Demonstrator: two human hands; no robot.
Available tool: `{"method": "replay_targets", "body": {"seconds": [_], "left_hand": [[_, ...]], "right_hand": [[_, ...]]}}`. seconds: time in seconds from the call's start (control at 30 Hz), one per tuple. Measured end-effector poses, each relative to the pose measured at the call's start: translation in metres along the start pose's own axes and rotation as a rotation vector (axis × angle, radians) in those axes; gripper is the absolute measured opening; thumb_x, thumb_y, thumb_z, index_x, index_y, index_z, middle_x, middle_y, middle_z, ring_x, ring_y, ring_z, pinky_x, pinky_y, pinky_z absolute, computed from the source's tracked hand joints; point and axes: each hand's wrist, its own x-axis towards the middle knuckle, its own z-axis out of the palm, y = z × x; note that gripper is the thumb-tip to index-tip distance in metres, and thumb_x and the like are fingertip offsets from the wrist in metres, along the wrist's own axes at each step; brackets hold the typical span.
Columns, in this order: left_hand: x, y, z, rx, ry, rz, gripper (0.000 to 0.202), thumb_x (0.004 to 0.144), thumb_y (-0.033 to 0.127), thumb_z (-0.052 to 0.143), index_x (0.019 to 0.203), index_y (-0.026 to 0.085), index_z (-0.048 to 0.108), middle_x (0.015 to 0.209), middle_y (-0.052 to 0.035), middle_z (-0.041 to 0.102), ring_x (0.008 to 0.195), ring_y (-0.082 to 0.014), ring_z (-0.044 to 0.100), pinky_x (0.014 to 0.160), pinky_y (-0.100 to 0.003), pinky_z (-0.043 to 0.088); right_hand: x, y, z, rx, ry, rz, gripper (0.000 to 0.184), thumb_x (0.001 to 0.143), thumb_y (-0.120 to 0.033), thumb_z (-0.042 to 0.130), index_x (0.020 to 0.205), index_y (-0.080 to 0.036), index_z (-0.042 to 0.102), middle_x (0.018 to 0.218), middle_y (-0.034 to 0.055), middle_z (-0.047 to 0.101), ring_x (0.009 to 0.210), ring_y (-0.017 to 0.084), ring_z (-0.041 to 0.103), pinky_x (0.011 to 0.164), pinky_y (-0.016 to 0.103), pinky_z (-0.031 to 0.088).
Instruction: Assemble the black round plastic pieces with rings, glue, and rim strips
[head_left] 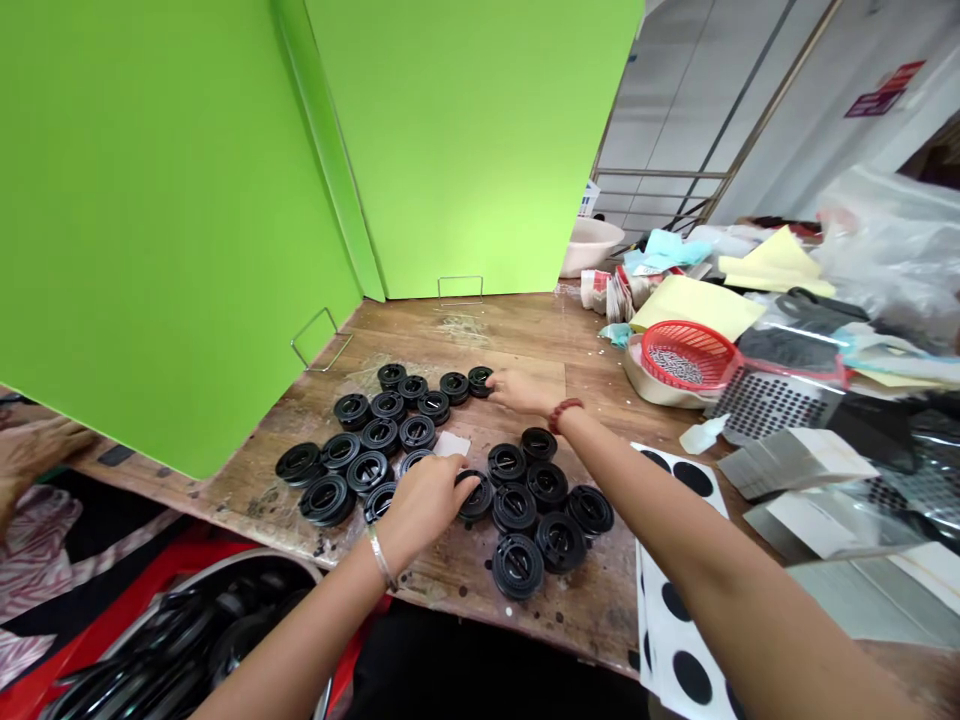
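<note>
Many black round plastic pieces (pixel 514 507), thick and ridged, several with a small shiny strip across the middle, lie in two groups on the wooden table (pixel 585 400). My right hand (pixel 519 391) reaches to the far end, its fingertips closed at the edge of one black round piece (pixel 480 380). My left hand (pixel 424 500) hovers low over the nearer pieces between the two groups. Its fingers curl at a small white card (pixel 453 444), the thumb held a little apart; the fingers' undersides are hidden. Some pieces beneath this hand are partly covered.
Green panels (pixel 480 140) on wire feet border the back and left. On the right are sheets of black dots (pixel 691 678), a red basket (pixel 688 352), white boxes (pixel 796 460) and a small bottle (pixel 703 434). A container of black parts (pixel 172 650) stands lower left, near another person's hand (pixel 37 450).
</note>
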Motion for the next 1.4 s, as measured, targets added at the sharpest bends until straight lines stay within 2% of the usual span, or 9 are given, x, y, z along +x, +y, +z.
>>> {"method": "replay_targets", "body": {"seconds": [0.13,0.27,0.57,0.73,0.83,0.93,1.03,1.1,1.4], "left_hand": [[0.027,0.015,0.012,-0.082,0.126,0.162,0.032,0.096,0.024,0.053,0.126,0.018,0.060,0.128,-0.0149,0.067,0.123,-0.0284,0.061,0.105,-0.045,0.047],[0.044,0.025,0.032,-0.134,0.032,0.191,0.041,0.096,0.028,0.054,0.136,0.017,0.053,0.131,-0.0147,0.067,0.122,-0.0255,0.063,0.101,-0.039,0.052],[0.043,0.022,0.035,-0.165,-0.018,0.139,0.037,0.097,0.031,0.054,0.130,0.016,0.059,0.122,-0.0164,0.071,0.118,-0.0304,0.067,0.099,-0.044,0.052],[0.071,0.041,0.036,-0.196,0.018,0.289,0.046,0.099,0.031,0.048,0.142,0.017,0.049,0.146,-0.0173,0.056,0.138,-0.0288,0.050,0.113,-0.047,0.042],[0.081,0.053,0.043,-0.215,-0.014,0.384,0.044,0.098,0.035,0.048,0.137,0.016,0.055,0.145,-0.0161,0.056,0.132,-0.0285,0.056,0.111,-0.045,0.045],[0.082,0.056,0.049,-0.220,-0.024,0.397,0.040,0.096,0.036,0.050,0.131,0.017,0.060,0.139,-0.0144,0.060,0.124,-0.0275,0.062,0.107,-0.043,0.049],[0.076,0.054,0.047,-0.228,-0.007,0.372,0.043,0.096,0.037,0.050,0.134,0.017,0.057,0.145,-0.0151,0.055,0.132,-0.0281,0.056,0.112,-0.044,0.045],[0.067,0.052,0.042,-0.271,0.032,0.348,0.045,0.096,0.037,0.052,0.135,0.017,0.055,0.148,-0.0157,0.052,0.137,-0.0284,0.051,0.115,-0.046,0.041],[-0.037,0.037,0.027,-0.513,0.250,0.190,0.026,0.095,0.036,0.055,0.116,0.023,0.060,0.117,-0.0080,0.067,0.112,-0.0231,0.064,0.101,-0.040,0.051]], "right_hand": [[0.026,-0.006,0.009,0.031,0.149,0.059,0.027,0.111,-0.033,0.070,0.126,-0.014,0.061,0.121,0.0096,0.057,0.100,0.027,0.062,0.086,0.042,0.059],[0.015,0.001,0.011,0.048,0.175,0.135,0.026,0.111,-0.033,0.070,0.125,-0.013,0.061,0.119,0.0091,0.057,0.097,0.027,0.063,0.085,0.041,0.060],[-0.122,0.046,-0.001,0.120,0.107,0.290,0.022,0.102,-0.033,0.075,0.100,-0.013,0.066,0.093,0.0033,0.061,0.075,0.021,0.061,0.071,0.030,0.055],[-0.171,0.038,0.015,0.251,0.150,0.312,0.018,0.081,-0.013,0.074,0.097,-0.016,0.068,0.083,-0.0008,0.064,0.075,0.021,0.063,0.070,0.025,0.051],[-0.188,0.043,0.022,0.273,0.297,0.408,0.017,0.084,-0.013,0.071,0.101,-0.015,0.069,0.092,0.0022,0.066,0.084,0.023,0.065,0.077,0.027,0.054],[-0.207,0.059,0.025,0.173,0.620,0.648,0.026,0.092,-0.014,0.060,0.117,-0.007,0.061,0.115,0.0178,0.059,0.107,0.034,0.059,0.097,0.043,0.049],[-0.219,0.079,0.028,0.083,0.908,0.878,0.058,0.091,-0.010,0.054,0.142,0.007,0.034,0.140,0.0357,0.033,0.129,0.044,0.040,0.108,0.055,0.037],[-0.220,0.091,0.029,0.082,0.994,0.957,0.069,0.088,-0.008,0.054,0.147,0.008,0.023,0.144,0.0378,0.024,0.132,0.045,0.037,0.108,0.053,0.038],[-0.212,0.112,0.016,0.202,1.091,1.054,0.032,0.087,-0.013,0.056,0.117,-0.006,0.052,0.102,0.0290,0.059,0.103,0.046,0.058,0.085,0.055,0.049]]}}
